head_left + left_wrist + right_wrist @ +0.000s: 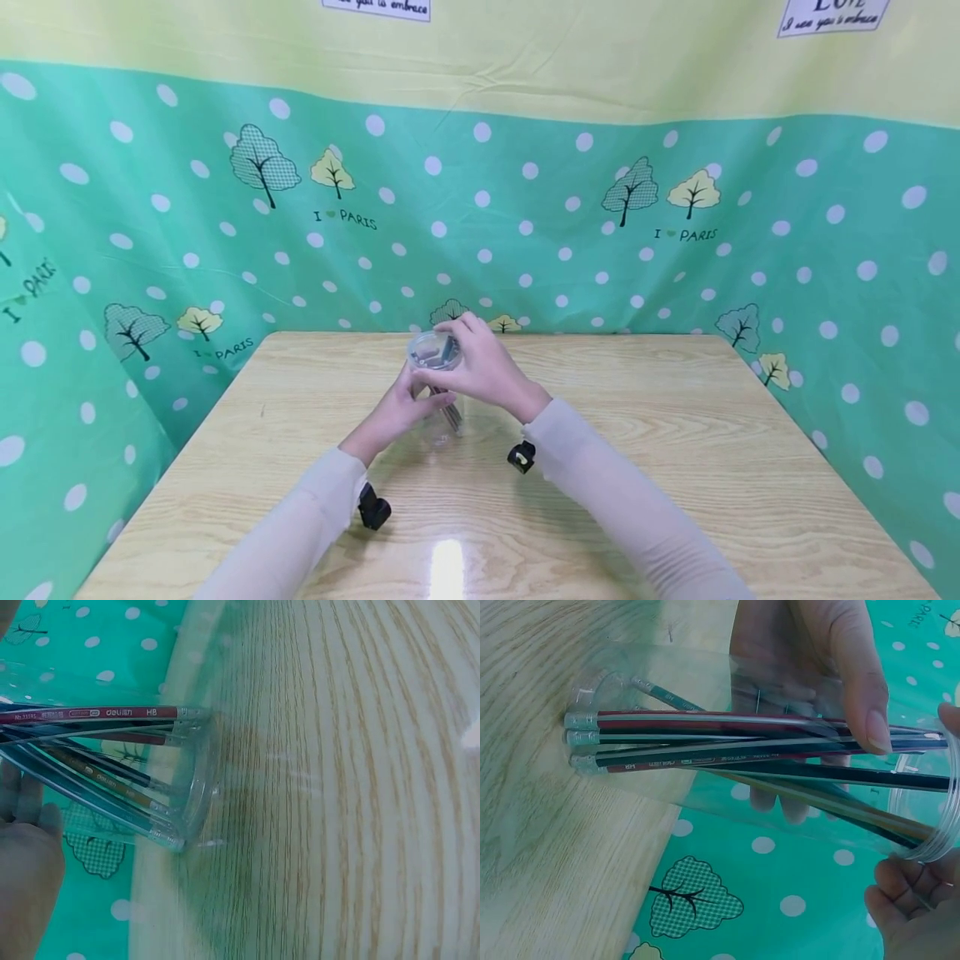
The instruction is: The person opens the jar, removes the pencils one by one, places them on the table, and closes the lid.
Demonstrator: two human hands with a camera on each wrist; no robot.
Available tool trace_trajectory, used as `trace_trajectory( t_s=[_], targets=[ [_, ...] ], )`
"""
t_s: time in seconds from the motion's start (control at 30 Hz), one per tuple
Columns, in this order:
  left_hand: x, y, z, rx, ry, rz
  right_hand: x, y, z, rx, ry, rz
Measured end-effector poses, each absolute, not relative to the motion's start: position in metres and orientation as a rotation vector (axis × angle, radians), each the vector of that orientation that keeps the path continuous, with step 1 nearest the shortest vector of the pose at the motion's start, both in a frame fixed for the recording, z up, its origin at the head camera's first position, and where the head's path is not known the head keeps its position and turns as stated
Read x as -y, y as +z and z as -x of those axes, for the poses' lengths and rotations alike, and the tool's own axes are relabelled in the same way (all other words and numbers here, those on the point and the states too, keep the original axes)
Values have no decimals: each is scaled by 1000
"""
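A clear plastic cylinder (652, 780) stands upright over the wooden table, its base close to the tabletop. Inside lean several striped pencils (705, 739) in dark red, dark green and gold; the left wrist view shows a red one (97, 714) marked HB. My left hand (393, 412) grips the cylinder's side, its thumb (874, 727) across the clear wall. At the top, my right hand (487, 367) holds the clear round lid (433, 352) by its edge, fingers on the far side and thumb on the near side.
The light wooden table (675, 467) spreads around both arms. A green dotted curtain (525, 200) with tree prints hangs behind it and along the sides. Small black cameras (372, 507) sit at both wrists. Light glares on the table's near part.
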State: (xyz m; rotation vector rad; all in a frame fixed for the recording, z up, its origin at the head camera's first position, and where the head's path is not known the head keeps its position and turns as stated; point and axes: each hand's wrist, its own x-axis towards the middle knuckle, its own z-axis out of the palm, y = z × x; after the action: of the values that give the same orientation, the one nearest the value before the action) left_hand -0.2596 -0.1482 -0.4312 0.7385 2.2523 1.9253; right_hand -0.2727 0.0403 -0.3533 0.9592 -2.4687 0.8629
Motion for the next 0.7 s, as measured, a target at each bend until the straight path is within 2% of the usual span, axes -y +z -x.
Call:
trace_trajectory(
  t_s=[0.4, 0.7],
  targets=[
    [150, -426, 259, -2234, 1891, -750, -45, -355, 282, 2446, 974, -1041],
    [152, -426, 260, -2204, 1878, -734, -55, -356, 295, 2544, 1273, -1110]
  ],
)
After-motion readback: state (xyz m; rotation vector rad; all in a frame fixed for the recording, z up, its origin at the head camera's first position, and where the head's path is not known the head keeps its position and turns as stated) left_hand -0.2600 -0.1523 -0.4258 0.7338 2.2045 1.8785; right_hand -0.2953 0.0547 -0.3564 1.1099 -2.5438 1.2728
